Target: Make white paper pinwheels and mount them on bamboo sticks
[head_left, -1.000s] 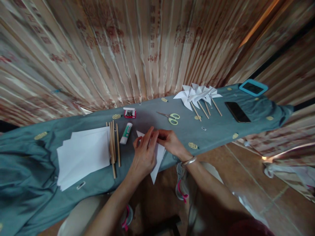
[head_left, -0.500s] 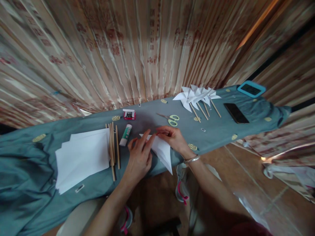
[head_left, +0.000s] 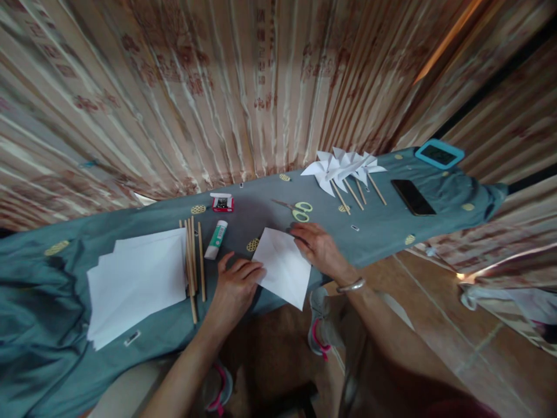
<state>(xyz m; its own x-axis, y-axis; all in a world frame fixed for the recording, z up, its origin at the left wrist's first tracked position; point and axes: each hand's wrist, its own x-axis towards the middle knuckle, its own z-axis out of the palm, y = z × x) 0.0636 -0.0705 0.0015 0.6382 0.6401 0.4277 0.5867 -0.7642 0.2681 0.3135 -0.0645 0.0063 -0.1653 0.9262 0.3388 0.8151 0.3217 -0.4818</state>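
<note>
A white square sheet of paper (head_left: 282,264) lies opened out before me, with faint creases and its lower corner past the table's edge. At its left corner, my left hand (head_left: 235,290) has its fingers closed on the paper. My right hand (head_left: 322,251) grips the sheet at its upper right side, fingers bent over the edge. Just beyond the paper are scissors (head_left: 301,211) with light green handles. A glue stick (head_left: 216,240) with a green label lies left of the sheet, beside several thin wooden sticks (head_left: 190,261).
A stack of white paper (head_left: 137,278) lies at the left. A small open red box (head_left: 223,203) stands near the curtain (head_left: 243,87). Several paper pinwheels (head_left: 343,169) on sticks, a black phone (head_left: 412,197) and a blue-framed device (head_left: 439,154) occupy the right side.
The paper was folded into a triangle and is now spread out as a square. My left hand has moved left and down to its left corner; my right hand has shifted slightly right.
</note>
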